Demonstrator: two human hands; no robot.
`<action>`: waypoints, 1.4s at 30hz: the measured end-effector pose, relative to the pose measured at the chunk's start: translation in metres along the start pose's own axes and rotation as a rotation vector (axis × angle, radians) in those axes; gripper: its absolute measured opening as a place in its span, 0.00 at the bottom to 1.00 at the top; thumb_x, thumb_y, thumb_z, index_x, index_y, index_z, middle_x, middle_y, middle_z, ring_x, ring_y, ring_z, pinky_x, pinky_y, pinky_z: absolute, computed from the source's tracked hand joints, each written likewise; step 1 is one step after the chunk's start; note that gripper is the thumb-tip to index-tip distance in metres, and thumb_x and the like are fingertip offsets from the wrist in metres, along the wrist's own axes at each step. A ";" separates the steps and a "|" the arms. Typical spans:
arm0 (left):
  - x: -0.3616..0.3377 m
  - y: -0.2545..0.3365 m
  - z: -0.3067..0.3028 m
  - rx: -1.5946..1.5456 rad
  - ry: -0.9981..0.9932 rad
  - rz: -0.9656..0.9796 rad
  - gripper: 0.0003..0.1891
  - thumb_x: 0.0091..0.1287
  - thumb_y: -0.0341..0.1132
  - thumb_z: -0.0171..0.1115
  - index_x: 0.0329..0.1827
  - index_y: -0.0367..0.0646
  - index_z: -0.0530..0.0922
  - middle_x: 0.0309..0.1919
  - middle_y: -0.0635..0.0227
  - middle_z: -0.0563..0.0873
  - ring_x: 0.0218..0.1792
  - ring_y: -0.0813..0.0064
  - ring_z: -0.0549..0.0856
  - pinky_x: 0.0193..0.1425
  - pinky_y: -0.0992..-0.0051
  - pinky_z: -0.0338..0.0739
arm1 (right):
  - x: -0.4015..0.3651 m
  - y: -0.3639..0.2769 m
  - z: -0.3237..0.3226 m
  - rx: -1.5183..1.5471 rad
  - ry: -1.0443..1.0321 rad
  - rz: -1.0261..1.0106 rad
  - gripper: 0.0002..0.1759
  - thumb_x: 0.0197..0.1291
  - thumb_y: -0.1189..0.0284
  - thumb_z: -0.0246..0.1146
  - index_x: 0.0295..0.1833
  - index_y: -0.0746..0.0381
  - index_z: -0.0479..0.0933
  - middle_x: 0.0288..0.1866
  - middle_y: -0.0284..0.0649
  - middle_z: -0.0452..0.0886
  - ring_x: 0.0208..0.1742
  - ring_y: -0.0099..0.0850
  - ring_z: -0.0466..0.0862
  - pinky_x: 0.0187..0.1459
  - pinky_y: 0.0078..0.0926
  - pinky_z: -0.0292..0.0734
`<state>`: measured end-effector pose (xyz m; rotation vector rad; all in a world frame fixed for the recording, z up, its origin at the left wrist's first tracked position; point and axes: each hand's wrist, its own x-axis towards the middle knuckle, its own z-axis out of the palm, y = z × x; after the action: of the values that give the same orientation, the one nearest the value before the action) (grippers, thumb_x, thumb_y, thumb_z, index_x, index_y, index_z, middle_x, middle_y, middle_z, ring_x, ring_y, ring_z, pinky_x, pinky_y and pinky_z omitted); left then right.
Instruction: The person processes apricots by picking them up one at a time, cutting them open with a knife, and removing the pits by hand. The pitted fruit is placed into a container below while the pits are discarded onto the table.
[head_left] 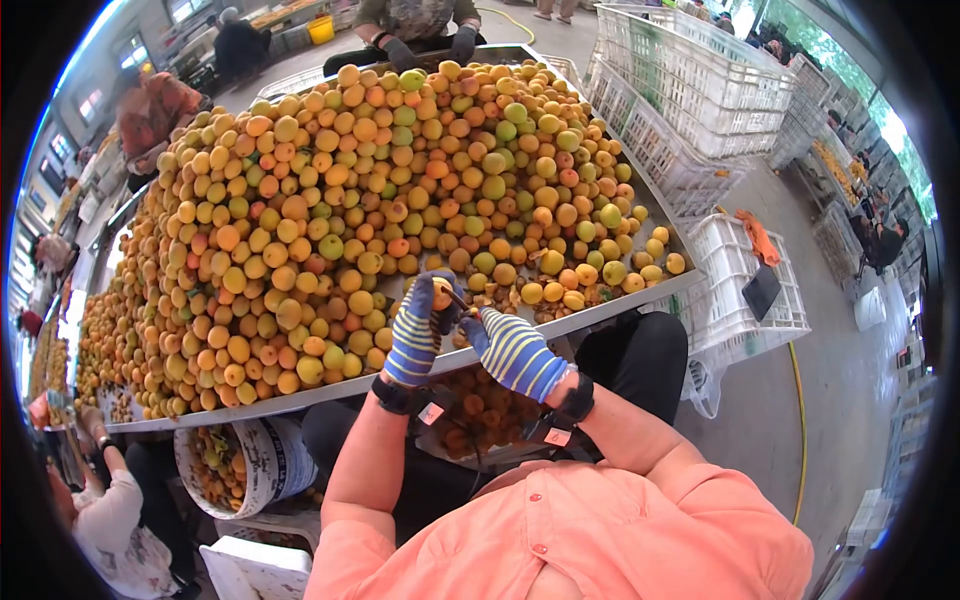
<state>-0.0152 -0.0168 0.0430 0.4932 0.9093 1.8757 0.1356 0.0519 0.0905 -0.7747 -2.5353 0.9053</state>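
Note:
Striped blue-and-yellow gloves cover both of my hands above the near edge of the metal-rimmed table [560,322]. My left hand [413,338] is closed around an apricot [442,296], mostly hidden by the fingers. Close beside it, my right hand [515,350] is closed with fingertips pressed together at the fruit. A thin dark piece shows between the two hands; I cannot tell what it is. Beyond them rises a large heap of apricots [330,215], orange and yellow with some green. Scraps and pieces of fruit [545,305] lie just right of my hands.
Below the table, between my knees, sits a container of halved fruit [485,405]. A white bucket [275,465] with fruit scraps stands at left. White crates [700,75] are stacked at right, near another crate [745,290]. Other people [415,25] sit around the table.

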 end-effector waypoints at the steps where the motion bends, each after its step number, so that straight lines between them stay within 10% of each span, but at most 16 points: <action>1: 0.002 0.001 -0.001 0.057 -0.016 -0.010 0.23 0.70 0.52 0.54 0.50 0.38 0.75 0.39 0.69 0.81 0.39 0.78 0.80 0.45 0.80 0.77 | 0.001 -0.002 -0.007 0.008 -0.043 0.012 0.19 0.65 0.60 0.56 0.39 0.68 0.76 0.26 0.55 0.80 0.31 0.50 0.82 0.32 0.43 0.75; 4: 0.002 0.008 0.005 0.382 -0.051 0.036 0.24 0.70 0.53 0.54 0.50 0.38 0.75 0.40 0.68 0.81 0.41 0.79 0.81 0.48 0.81 0.77 | 0.005 0.009 -0.013 0.010 -0.099 -0.038 0.21 0.66 0.59 0.54 0.40 0.70 0.76 0.27 0.57 0.80 0.33 0.52 0.81 0.35 0.44 0.75; 8: 0.005 -0.010 0.014 -0.188 -0.116 0.019 0.28 0.69 0.56 0.53 0.57 0.39 0.71 0.43 0.62 0.83 0.47 0.70 0.82 0.54 0.71 0.77 | 0.007 0.012 -0.014 -0.052 -0.034 -0.039 0.20 0.66 0.59 0.54 0.42 0.69 0.75 0.25 0.55 0.80 0.31 0.51 0.81 0.32 0.44 0.75; 17: -0.005 0.001 0.020 -0.183 -0.041 0.009 0.32 0.62 0.32 0.64 0.66 0.32 0.59 0.62 0.44 0.70 0.60 0.54 0.76 0.66 0.58 0.72 | 0.006 0.010 -0.002 -0.165 -0.103 -0.011 0.19 0.65 0.60 0.54 0.41 0.67 0.75 0.22 0.53 0.79 0.28 0.50 0.82 0.31 0.44 0.75; 20: -0.001 -0.002 0.021 -0.167 -0.045 0.134 0.34 0.62 0.33 0.65 0.67 0.32 0.57 0.62 0.45 0.70 0.60 0.53 0.75 0.65 0.57 0.72 | 0.010 0.015 0.001 -0.150 -0.054 -0.057 0.18 0.65 0.61 0.55 0.41 0.67 0.75 0.22 0.52 0.79 0.27 0.49 0.81 0.30 0.44 0.75; 24: 0.001 -0.002 0.010 -0.606 -0.087 -0.169 0.31 0.65 0.47 0.62 0.63 0.33 0.65 0.62 0.47 0.72 0.61 0.59 0.75 0.68 0.61 0.68 | 0.015 0.009 0.003 -0.126 0.015 -0.055 0.14 0.64 0.64 0.57 0.43 0.66 0.74 0.21 0.52 0.78 0.24 0.49 0.80 0.25 0.43 0.72; 32: -0.003 -0.005 0.019 0.072 0.026 0.066 0.22 0.67 0.45 0.61 0.55 0.35 0.74 0.46 0.59 0.84 0.45 0.70 0.84 0.49 0.76 0.80 | 0.012 0.013 -0.004 -0.142 0.002 -0.056 0.16 0.64 0.63 0.57 0.37 0.68 0.76 0.23 0.54 0.79 0.26 0.50 0.80 0.29 0.44 0.73; 37: -0.003 -0.002 0.022 0.196 0.030 0.184 0.17 0.66 0.31 0.61 0.56 0.35 0.73 0.46 0.56 0.84 0.48 0.68 0.83 0.54 0.73 0.78 | 0.012 0.019 -0.011 -0.016 -0.008 -0.100 0.18 0.66 0.61 0.55 0.38 0.68 0.77 0.25 0.55 0.79 0.30 0.51 0.81 0.32 0.45 0.74; 42: 0.000 -0.009 0.022 -0.484 -0.156 -0.152 0.30 0.66 0.55 0.56 0.57 0.35 0.71 0.56 0.51 0.77 0.53 0.59 0.80 0.57 0.64 0.77 | 0.012 0.015 -0.013 -0.102 -0.013 -0.006 0.17 0.65 0.61 0.56 0.42 0.67 0.75 0.24 0.54 0.79 0.29 0.50 0.81 0.31 0.45 0.74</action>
<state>0.0046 -0.0060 0.0498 0.2590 0.3581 1.8081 0.1381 0.0747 0.0918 -0.7927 -2.6111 0.7873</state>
